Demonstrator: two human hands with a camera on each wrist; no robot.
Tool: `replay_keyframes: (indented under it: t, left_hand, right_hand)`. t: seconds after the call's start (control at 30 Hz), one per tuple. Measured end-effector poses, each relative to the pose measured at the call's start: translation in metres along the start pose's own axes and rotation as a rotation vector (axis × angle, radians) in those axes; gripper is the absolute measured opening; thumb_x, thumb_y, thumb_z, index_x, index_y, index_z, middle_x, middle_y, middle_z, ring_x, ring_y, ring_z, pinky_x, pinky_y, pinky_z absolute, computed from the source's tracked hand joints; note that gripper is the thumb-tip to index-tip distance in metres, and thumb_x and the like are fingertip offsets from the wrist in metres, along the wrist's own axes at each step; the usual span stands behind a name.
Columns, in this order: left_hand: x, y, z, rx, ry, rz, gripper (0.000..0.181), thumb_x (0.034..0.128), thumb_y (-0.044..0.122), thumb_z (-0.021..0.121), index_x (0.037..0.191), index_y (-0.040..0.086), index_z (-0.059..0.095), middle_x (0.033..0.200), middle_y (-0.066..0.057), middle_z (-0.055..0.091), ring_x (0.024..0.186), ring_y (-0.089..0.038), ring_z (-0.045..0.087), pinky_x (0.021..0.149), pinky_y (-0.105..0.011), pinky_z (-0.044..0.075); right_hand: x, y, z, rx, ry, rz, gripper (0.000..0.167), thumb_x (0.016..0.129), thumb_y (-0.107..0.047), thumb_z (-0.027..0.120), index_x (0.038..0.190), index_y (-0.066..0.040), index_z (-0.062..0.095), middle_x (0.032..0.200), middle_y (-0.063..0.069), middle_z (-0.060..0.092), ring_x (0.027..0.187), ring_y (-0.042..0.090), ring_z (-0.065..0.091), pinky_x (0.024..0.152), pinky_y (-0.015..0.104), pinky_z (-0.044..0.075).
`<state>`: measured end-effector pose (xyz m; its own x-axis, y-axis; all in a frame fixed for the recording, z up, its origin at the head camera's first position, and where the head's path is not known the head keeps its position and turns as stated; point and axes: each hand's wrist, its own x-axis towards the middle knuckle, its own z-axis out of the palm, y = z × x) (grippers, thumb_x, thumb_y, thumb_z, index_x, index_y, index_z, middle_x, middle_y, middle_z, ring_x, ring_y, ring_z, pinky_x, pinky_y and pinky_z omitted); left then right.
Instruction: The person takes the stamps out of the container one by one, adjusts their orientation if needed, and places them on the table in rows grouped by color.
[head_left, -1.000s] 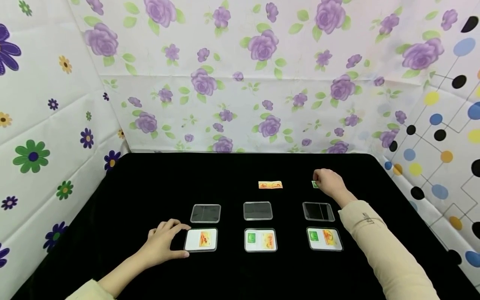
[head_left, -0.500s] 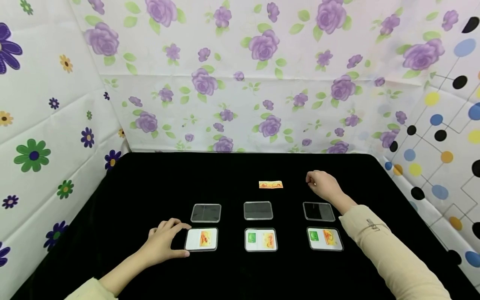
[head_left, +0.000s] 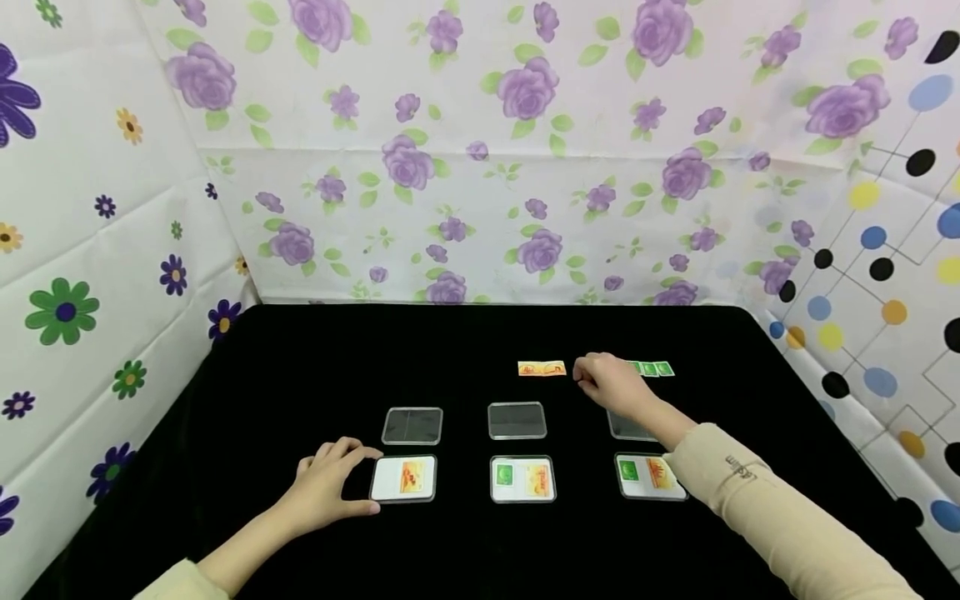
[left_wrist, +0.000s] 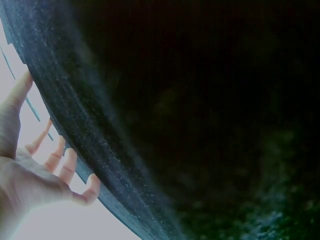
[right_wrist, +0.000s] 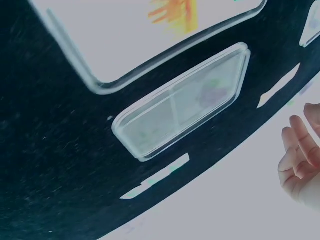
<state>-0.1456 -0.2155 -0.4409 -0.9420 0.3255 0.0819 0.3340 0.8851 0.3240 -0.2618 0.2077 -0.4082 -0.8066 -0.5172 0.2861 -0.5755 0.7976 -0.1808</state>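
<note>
In the head view my left hand [head_left: 326, 483] rests on the table, thumb and forefinger at the two left corners of a stamp case [head_left: 385, 479]. This case shows one orange stamp [head_left: 412, 477] on white backing. My right hand [head_left: 609, 382] is over the back of the table, fingertips bent, between a strip of orange stamps [head_left: 542, 368] and a strip of green stamps [head_left: 656, 368]. Its forearm partly covers a clear lid [head_left: 625, 425]. In the right wrist view its fingers [right_wrist: 302, 137] are loosely curled, with no stamp visible between them.
Two more stamp cases, a middle case [head_left: 522, 479] and a right case [head_left: 649, 477], each show a green and an orange stamp. Clear lids lie behind the left case [head_left: 412, 425] and middle case [head_left: 517, 420]. Patterned cloth walls [head_left: 480, 167] surround the black table [head_left: 315, 358].
My right hand has moved left from the green strip toward the orange one, uncovering several green stamps and covering part of the right lid. My left hand has not moved.
</note>
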Motion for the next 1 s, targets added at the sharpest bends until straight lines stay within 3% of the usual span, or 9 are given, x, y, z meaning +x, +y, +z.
replay_keyframes:
  t: [0.23,0.73,1.0]
  left_hand:
    - [0.002,0.0,-0.002,-0.004,-0.013,0.003,0.066,0.0629,0.04,0.083,0.119,0.016,0.059,0.118,-0.009,0.056,0.107,-0.034,0.05,0.084,-0.065,0.037]
    - [0.0,-0.001,-0.002,-0.009,0.006,-0.003,0.066,0.062,0.039,0.084,0.119,0.016,0.059,0.118,-0.01,0.056,0.107,-0.035,0.05,0.084,-0.067,0.037]
    - [-0.001,0.0,-0.001,-0.011,-0.003,-0.009,0.066,0.0625,0.04,0.084,0.119,0.016,0.059,0.118,-0.009,0.056,0.107,-0.034,0.05,0.084,-0.065,0.037]
  right_hand:
    - [-0.003,-0.023,0.002,0.017,-0.006,-0.048,0.009,0.08,-0.002,0.072,0.085,-0.007,0.066,0.072,-0.002,0.058,0.067,0.012,0.055,0.062,0.029,0.047]
    - [-0.002,-0.077,0.006,0.121,0.088,-0.281,0.012,0.079,-0.002,0.073,0.086,-0.009,0.066,0.081,0.0,0.065,0.073,0.012,0.06,0.065,0.024,0.051]
    - [-0.002,-0.101,0.012,0.154,0.047,-0.314,0.009,0.082,-0.005,0.071,0.088,-0.009,0.066,0.085,-0.001,0.064,0.076,0.011,0.059,0.067,0.02,0.049]
